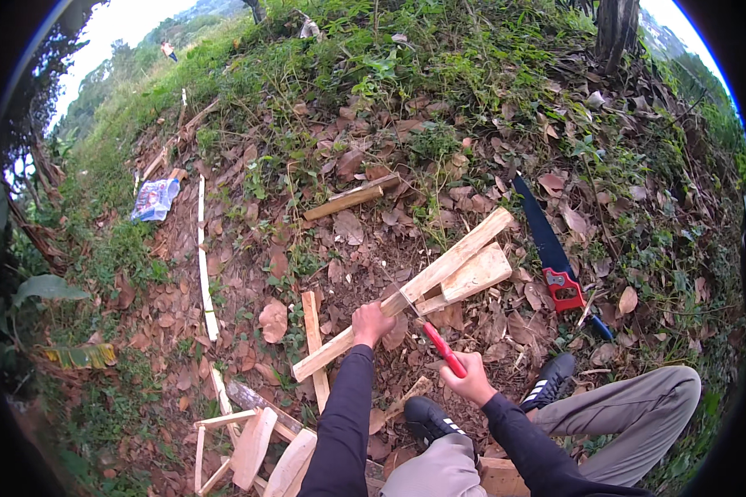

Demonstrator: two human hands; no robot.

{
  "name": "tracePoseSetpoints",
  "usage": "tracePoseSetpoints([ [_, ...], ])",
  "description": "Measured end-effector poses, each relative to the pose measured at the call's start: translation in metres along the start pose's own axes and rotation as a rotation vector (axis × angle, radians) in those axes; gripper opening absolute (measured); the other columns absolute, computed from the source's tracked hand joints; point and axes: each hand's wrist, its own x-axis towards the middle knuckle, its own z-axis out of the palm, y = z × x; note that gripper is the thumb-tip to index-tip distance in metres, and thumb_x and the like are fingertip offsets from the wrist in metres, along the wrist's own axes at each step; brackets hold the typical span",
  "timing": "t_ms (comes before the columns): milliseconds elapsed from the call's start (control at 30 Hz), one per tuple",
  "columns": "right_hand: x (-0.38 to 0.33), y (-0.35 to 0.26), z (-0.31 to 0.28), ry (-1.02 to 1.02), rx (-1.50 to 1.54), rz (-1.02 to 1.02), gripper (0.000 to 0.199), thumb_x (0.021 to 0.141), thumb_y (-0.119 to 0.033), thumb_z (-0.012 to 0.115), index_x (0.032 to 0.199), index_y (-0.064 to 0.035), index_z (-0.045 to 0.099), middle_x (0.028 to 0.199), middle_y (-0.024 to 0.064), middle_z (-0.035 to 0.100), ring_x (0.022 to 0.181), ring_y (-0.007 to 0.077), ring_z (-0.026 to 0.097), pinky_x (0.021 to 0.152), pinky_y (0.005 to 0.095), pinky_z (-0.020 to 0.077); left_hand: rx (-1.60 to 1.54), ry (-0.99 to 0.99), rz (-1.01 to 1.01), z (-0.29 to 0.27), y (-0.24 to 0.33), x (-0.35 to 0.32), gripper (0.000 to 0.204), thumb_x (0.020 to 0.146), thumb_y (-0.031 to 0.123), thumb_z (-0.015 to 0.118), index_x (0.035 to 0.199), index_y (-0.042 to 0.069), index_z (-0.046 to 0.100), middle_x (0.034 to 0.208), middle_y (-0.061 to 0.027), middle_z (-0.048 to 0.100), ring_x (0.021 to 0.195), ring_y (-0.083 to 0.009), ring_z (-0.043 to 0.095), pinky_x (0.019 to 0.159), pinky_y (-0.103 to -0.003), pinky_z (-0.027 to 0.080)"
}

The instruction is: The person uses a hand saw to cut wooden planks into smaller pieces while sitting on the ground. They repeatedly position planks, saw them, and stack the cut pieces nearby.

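Observation:
A long pale wooden plank [456,258] slants across the middle, its far end resting over a shorter, thicker wood block [478,272]. My left hand [372,323] is closed around the plank near its middle. In my right hand [470,378] is a red-handled tool [443,349], gripped by the handle. The thin metal end of that tool meets the plank's side just beyond my left hand; its exact kind is hard to make out. Under the plank's near end lies a narrow wooden strip [313,340].
A handsaw [545,236] with a red grip lies on the leaves at right. Wood pieces [348,201] lie ahead, and cut boards [254,447] are piled at lower left. A plastic bag [154,200] and a long pale strip [205,257] are at left. Leafy ground slopes upward.

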Motion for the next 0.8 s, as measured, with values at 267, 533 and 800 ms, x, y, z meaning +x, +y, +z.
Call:
tracePoseSetpoints([
  [267,-0.060,-0.008,-0.046,-0.039,0.033,0.029,0.021,0.076,-0.010,0.065,0.061,-0.0025,0.052,0.049,0.0061,0.045,0.042,0.0137,0.048,0.045,0.0317,0.0372,-0.007,-0.018,-0.031,0.005,0.016,0.000,0.041,0.070,0.036,0.072,0.099,0.008,0.076,0.093,-0.0225,0.074,0.090,-0.0374,0.073,0.085,-0.046,0.058],
  [533,-0.077,-0.014,-0.044,-0.070,0.058,0.047,0.019,0.077,-0.012,0.066,0.064,-0.0028,0.056,0.048,0.0049,0.044,0.041,0.0129,0.048,0.046,0.0318,0.0391,-0.030,-0.026,-0.059,-0.001,-0.005,0.009,0.042,0.071,0.039,0.073,0.100,0.008,0.076,0.094,-0.0217,0.074,0.092,-0.0370,0.073,0.088,-0.045,0.057],
  [800,-0.018,-0.008,-0.005,-0.037,0.014,0.034,0.015,0.079,-0.012,0.066,0.069,-0.0016,0.061,0.051,0.0070,0.050,0.043,0.0152,0.049,0.048,0.0322,0.0397,-0.014,0.008,-0.051,0.011,-0.010,0.000,0.038,0.069,0.037,0.075,0.094,0.009,0.075,0.089,-0.0186,0.074,0.087,-0.0360,0.072,0.083,-0.046,0.057],
])
